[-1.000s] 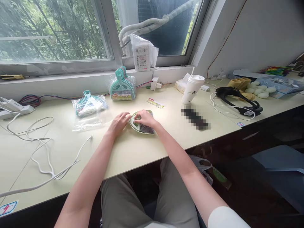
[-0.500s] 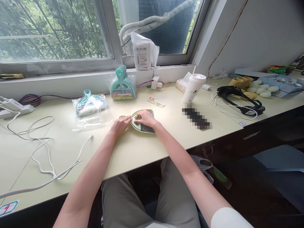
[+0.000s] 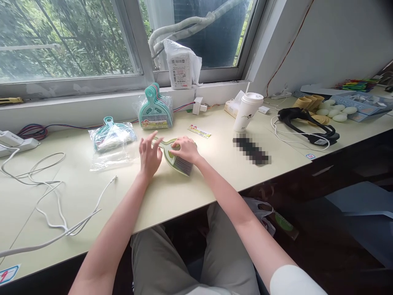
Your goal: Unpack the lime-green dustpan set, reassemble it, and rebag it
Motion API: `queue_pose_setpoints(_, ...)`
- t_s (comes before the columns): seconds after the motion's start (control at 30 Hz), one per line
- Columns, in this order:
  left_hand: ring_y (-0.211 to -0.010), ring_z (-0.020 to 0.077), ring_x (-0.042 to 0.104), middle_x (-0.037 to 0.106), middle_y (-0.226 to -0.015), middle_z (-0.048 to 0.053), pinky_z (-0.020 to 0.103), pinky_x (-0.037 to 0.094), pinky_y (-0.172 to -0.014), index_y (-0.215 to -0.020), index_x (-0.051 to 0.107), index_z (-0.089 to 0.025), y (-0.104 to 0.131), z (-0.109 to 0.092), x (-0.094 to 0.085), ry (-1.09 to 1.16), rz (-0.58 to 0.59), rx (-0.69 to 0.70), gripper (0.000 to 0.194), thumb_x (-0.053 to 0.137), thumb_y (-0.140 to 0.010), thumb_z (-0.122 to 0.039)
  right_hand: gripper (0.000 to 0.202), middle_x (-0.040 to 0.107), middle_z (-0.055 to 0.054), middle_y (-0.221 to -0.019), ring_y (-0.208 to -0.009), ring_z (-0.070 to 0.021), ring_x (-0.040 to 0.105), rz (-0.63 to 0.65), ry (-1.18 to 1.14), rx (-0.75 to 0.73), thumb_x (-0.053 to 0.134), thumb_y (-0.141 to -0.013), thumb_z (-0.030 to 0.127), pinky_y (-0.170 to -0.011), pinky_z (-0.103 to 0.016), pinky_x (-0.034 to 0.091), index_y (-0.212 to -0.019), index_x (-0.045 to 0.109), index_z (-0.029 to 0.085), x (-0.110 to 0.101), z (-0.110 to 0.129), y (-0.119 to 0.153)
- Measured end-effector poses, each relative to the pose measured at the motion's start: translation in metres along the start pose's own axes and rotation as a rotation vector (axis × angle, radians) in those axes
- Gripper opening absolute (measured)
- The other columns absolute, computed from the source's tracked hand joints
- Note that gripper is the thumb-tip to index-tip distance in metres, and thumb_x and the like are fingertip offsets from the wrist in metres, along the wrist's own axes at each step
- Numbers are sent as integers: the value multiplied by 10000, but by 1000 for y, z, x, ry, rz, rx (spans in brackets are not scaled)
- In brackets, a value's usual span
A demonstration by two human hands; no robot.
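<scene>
The right hand (image 3: 186,149) appears to pinch a green dustpan-and-brush set (image 3: 169,157), thumb at the cut-out in its head and fingers curled over the far side; how far they reach around is hidden. The left hand (image 3: 150,155) is loosely spread, fingers raised just beside the handle (image 3: 163,144); whether a fingertip touches it, I cannot tell. The set lies between the two hands, over the table (image 3: 172,200), handle toward the left one, its grey bristles (image 3: 184,166) angling out below the right. It looks like thin moulded plastic, so I would expect it to be light, fairly stiff and a little slick, hard to break in ordinary handling but able to twist about a single pinch. The cut-out and the handle's neck seem the surest holds; the bristles would bend and offer little grip. Beyond the right hand lies a printed card (image 3: 199,131), with a white cup (image 3: 248,112) farther out to that hand's right. Past the left hand, a stack of teal sets (image 3: 155,110) stands upright, and to its left more teal pieces lie in a clear bag (image 3: 113,135), whose loose film would likely be slippery and crumple easily.
</scene>
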State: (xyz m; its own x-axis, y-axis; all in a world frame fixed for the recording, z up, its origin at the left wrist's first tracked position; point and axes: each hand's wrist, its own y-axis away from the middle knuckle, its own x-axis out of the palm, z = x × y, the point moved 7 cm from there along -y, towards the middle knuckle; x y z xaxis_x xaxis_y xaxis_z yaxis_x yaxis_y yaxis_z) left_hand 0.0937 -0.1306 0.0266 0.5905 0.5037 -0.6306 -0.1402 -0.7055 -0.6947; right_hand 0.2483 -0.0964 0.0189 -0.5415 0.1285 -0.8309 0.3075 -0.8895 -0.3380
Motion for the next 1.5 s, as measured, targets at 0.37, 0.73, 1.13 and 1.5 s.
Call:
queue_pose_setpoints(0.37, -1201, 283, 602, 585, -1350, 141, 346, 555, -888, -1361, 471, -201, 21, 16, 53, 903, 393, -629, 615, 700, -823, -391, 352, 692, -74, -1073, -1007, -174, 613, -186, -113, 114, 392, -1019, 323, -913, -274, 458, -984, 716, 189, -8, -16, -4)
queue_pose_setpoints(0.73, -726, 131, 667, 684, -977, 71, 238, 574, -634, -1063, 585, -167, 22, 92, 32, 1148, -100, -1126, 188, 610, -878, -152, 503, 258, -53, -1665, -1562, -278, 152, 274, 44, 180, 337, -1032, 401, -1207, -695, 19, -1508, 399, 251, 37, -64, -8)
queue_pose_setpoints(1.13, -873, 157, 696, 719, -985, 55, 234, 596, -740, -1019, 635, -189, 24, 109, 27, 1357, -408, -1120, 137, 595, -890, -167, 543, 264, -51, -1663, -1562, -243, 179, 269, 80, 95, 332, -1028, 446, -1217, -682, 16, -1548, 331, 289, 41, -52, -8)
queue_pose_setpoints(1.5, -864, 163, 698, 716, -960, 63, 229, 583, -698, -1065, 645, -197, 25, 113, 22, 1336, -357, -1095, 177, 596, -895, -187, 442, 496, -114, -1524, -1468, -288, 363, -23, 31, 456, 352, -963, 150, -1179, -735, 18, -1309, 619, 209, 9, -107, -4)
